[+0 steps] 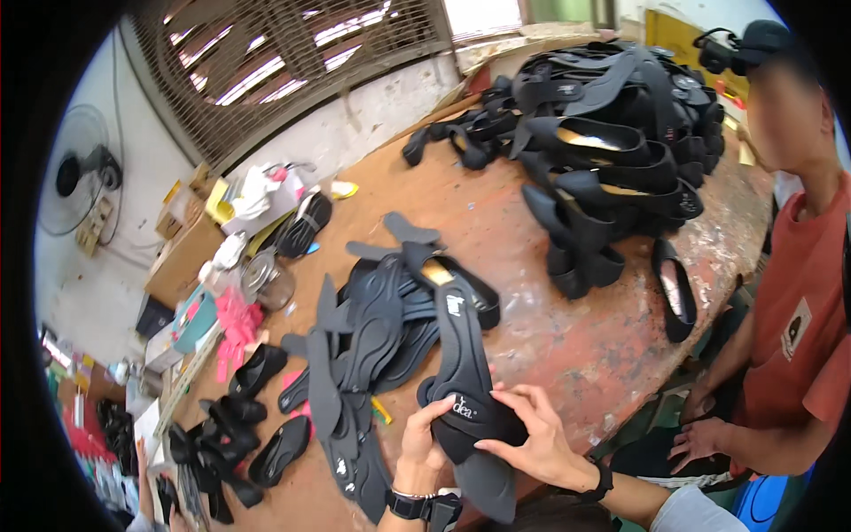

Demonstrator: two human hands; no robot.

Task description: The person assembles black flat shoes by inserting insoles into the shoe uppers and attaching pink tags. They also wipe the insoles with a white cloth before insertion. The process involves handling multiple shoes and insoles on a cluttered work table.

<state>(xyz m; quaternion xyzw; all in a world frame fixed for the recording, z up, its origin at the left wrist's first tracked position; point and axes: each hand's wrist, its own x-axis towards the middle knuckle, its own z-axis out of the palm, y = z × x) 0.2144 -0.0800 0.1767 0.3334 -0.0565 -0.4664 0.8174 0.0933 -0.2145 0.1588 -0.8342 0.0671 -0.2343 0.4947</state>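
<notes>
Close to the table's front edge, my left hand [424, 434] and my right hand [536, 436] grip a black insole [463, 403] with white print from its two sides. The left thumb lies on top by the print, and the right thumb and fingers pinch the opposite edge. A dark grey pointed piece [487, 486] sticks out below my hands; I cannot tell whether it belongs to the same insole. Just beyond, another printed insole [461, 328] points away from me. To its left lies a loose heap of black insoles [372, 328], with a black shoe [470, 288] at the heap's far right.
A tall pile of black heeled shoes [612, 160] stands at the back right, with a single shoe [675, 291] near the right edge. More black shoes [257, 372] lie at left, beside pink gloves [238, 324] and a glass jar [268, 279]. A person in a red shirt [798, 310] sits at right.
</notes>
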